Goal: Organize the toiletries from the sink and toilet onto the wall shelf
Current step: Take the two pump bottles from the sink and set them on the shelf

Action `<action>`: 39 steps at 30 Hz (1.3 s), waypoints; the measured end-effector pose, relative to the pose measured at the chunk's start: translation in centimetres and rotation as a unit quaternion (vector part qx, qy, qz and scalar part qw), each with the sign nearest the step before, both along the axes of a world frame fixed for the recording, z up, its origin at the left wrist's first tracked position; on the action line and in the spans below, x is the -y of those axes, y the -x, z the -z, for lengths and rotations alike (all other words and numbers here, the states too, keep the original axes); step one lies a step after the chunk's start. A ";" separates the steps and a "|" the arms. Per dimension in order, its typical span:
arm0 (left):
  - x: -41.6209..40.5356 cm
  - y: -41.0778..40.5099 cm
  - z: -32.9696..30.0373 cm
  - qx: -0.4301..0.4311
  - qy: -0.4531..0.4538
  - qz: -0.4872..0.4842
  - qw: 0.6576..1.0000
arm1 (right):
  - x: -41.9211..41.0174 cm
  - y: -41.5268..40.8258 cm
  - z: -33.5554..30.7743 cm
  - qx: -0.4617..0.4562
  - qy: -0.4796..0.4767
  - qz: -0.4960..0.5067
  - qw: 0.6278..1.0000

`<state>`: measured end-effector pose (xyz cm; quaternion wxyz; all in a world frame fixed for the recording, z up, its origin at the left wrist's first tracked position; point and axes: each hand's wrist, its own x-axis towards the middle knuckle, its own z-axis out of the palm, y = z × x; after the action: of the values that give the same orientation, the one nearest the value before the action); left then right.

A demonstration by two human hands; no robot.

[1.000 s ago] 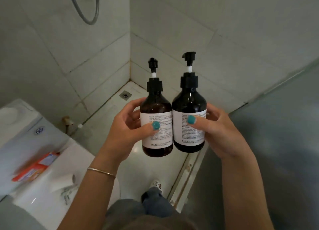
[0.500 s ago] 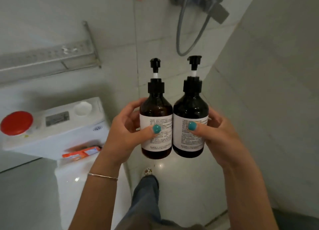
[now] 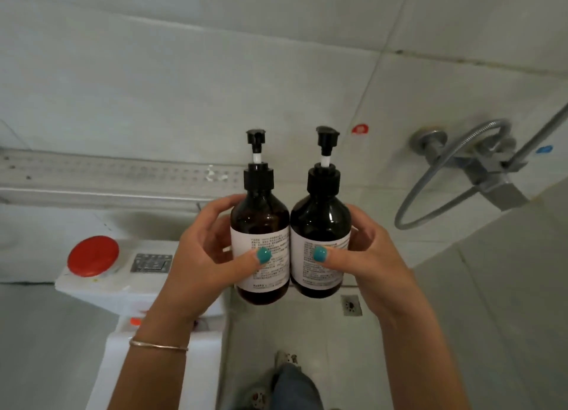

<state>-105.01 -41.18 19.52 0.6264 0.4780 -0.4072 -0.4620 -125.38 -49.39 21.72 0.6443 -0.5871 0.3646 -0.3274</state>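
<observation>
1. Two dark pump bottles are held upright in the air, side by side and touching or nearly so. The left bottle (image 3: 259, 243) is amber-brown, the right bottle (image 3: 320, 240) nearly black. Both carry white labels and black pumps.
2. The left hand (image 3: 203, 256) is clamped on the left bottle, thumb across the label and fingers curled behind. The right hand (image 3: 373, 256) grips the right bottle the same way.
3. How full the bottles are I cannot tell; the glass is too dark.
4. The shelf (image 3: 107, 176), a long perforated metal rack on the wall, lies just behind and left of the bottles at about pump height. It looks bare, apart from a small white scrap near its right end.
5. I take this to be the carrying step, with both bottles in hand and not yet set down.
6. Next, the bottles need to go up and left over the front rail, then down flat on the rack.
7. Below, the toilet tank (image 3: 123, 286) bears a red-lidded jar (image 3: 93, 256), probably still waiting its turn.
8. A shower valve (image 3: 479, 166) with its hose loop hangs well to the right.
</observation>
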 end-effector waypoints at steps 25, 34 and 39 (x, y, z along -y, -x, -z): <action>7.3 -11.2 0.1 0.231 0.002 -0.203 0.952 | 11.3 -15.8 2.1 -0.036 0.148 0.010 0.988; 10.5 -13.9 3.3 0.288 -0.060 -0.151 0.944 | 11.2 -17.9 6.3 -0.137 0.215 0.129 0.958; 11.4 -14.7 3.3 0.278 -0.060 -0.145 0.948 | 11.2 -17.5 7.0 -0.140 0.237 0.148 0.950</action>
<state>-90.33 -52.56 16.26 0.5185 0.6784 -0.4627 -0.2383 -107.84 -60.59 14.76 0.3738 -0.7018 0.4459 -0.4109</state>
